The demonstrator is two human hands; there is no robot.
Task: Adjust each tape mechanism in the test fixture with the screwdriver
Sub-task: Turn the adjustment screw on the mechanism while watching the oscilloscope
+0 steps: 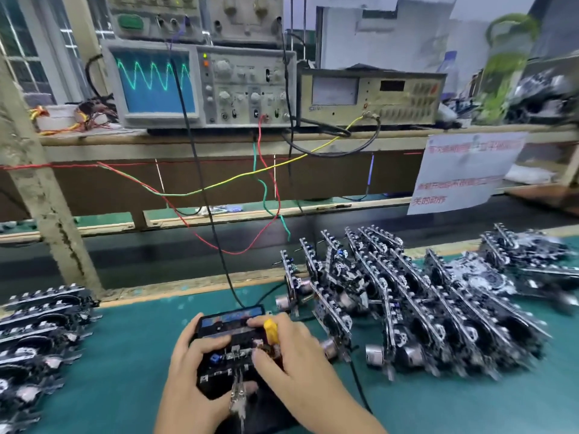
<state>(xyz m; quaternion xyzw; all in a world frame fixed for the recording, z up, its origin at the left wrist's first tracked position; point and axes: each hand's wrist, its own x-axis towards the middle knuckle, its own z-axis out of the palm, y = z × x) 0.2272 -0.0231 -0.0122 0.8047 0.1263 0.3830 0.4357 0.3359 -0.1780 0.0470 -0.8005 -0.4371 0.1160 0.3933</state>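
Note:
A black tape mechanism (233,352) sits in the test fixture (232,321) on the green mat at the bottom centre. My left hand (191,368) grips the mechanism's left side, fingers over its top and thumb at its near edge. My right hand (291,358) holds a yellow-handled screwdriver (271,332) upright over the mechanism's right part, with its tip hidden behind my fingers. A metal clip (237,393) with wires hangs from the mechanism's near edge.
Several tape mechanisms (407,308) stand in leaning rows to the right, and another stack (37,333) lies at the left. An oscilloscope (200,86) showing a green wave sits on the shelf behind. Coloured wires (266,195) drop from it toward the fixture.

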